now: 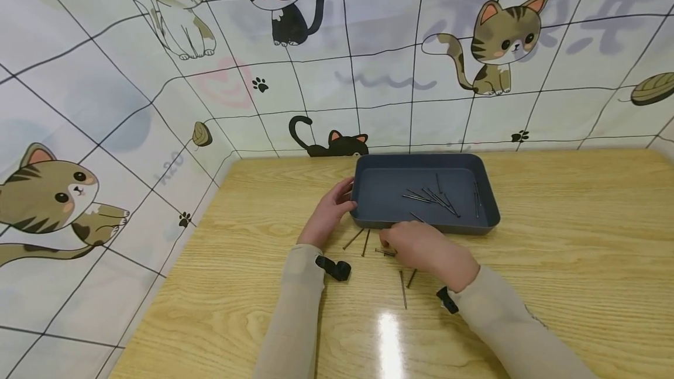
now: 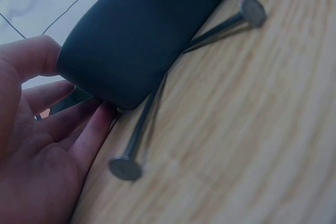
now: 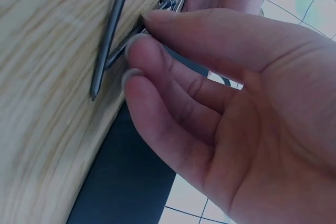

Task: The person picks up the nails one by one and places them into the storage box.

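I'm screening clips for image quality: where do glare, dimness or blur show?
Head view: white glare on the table near the bottom edge; left wrist view: dim, bluish light, soft wood grain, the tray dark with little detail; right wrist view: cool-tinted too, grain blurred beside the right hand.

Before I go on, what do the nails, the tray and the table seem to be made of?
The nails look like steel: grey, with a dull metallic sheen. The tray is probably matte plastic: smooth, even dark blue-grey with rounded corners, though coated metal is possible. The table looks like glossy wood or wood-look laminate: it shows grain lines and a bright reflection.
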